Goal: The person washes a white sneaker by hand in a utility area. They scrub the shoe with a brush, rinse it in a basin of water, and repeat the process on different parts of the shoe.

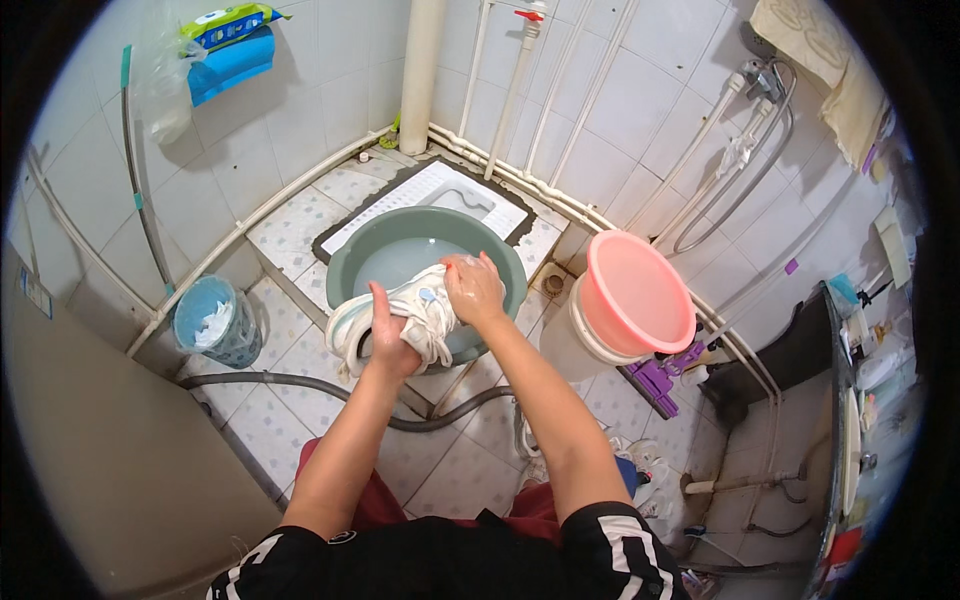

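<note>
A wet white sneaker (427,300) with loose laces and pale blue patches is held over the near rim of a green plastic basin (346,259). My left hand (391,337) grips its near side, thumb pointing up along it. At the other end, my right hand (474,286) lies against the shoe, with suds on its back and its fingertips partly hidden. Cloudy water (405,259) fills the lower part of the basin.
Behind the basin lies a white squat toilet (409,191). A pink basin (641,292) tops a white bucket (574,341) at right, near a purple mop head (656,382). A grey hose (442,422) crosses the floor; a lined blue trash bin (217,322) stands left.
</note>
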A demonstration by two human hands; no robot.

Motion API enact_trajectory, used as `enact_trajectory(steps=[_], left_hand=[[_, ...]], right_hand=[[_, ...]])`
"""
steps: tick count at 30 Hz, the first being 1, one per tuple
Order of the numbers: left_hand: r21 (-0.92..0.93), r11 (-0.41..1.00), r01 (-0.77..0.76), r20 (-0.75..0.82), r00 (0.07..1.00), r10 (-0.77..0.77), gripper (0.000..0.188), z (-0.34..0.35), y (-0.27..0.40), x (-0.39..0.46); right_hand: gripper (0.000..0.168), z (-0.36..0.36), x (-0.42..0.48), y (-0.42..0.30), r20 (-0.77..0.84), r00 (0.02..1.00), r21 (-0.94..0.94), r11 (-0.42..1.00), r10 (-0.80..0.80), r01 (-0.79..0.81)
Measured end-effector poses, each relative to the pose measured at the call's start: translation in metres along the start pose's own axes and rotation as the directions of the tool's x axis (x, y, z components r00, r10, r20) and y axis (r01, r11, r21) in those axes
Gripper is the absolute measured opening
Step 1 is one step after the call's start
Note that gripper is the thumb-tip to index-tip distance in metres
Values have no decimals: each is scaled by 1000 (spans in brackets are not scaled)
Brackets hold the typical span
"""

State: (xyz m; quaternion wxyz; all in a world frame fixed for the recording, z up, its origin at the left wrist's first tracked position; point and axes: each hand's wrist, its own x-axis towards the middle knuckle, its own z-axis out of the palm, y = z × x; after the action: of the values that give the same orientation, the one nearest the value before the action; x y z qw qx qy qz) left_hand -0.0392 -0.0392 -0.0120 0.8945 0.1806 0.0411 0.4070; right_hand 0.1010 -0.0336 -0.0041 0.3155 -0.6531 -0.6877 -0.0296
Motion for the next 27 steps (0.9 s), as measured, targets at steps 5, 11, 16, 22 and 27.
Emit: enact_trajectory(steps=[5,11,16,22,27], left_hand=[[-162,981,-102,24,994,107,93,-9,22,1],[-340,938,-65,23,997,77,98,17,28,-4],[-331,919,-214,-49,977,209,100,-15,44,-8],[-363,932,-6,-113,993,-38,107,8,29,-16],[-135,982,132,41,991,-127,83,4,20,-11]], right_hand=[[27,11,-18,-65,-222,910,385,826,-351,412],[29,21,10,18,-315,930,-380,923,-191,61],[33,1,-7,-37,-95,946,114,941,-310,320],[30,-21,29,15,-361,915,236,967,182,-99],[23,-55,42,23,-205,976,9,997,76,-75]])
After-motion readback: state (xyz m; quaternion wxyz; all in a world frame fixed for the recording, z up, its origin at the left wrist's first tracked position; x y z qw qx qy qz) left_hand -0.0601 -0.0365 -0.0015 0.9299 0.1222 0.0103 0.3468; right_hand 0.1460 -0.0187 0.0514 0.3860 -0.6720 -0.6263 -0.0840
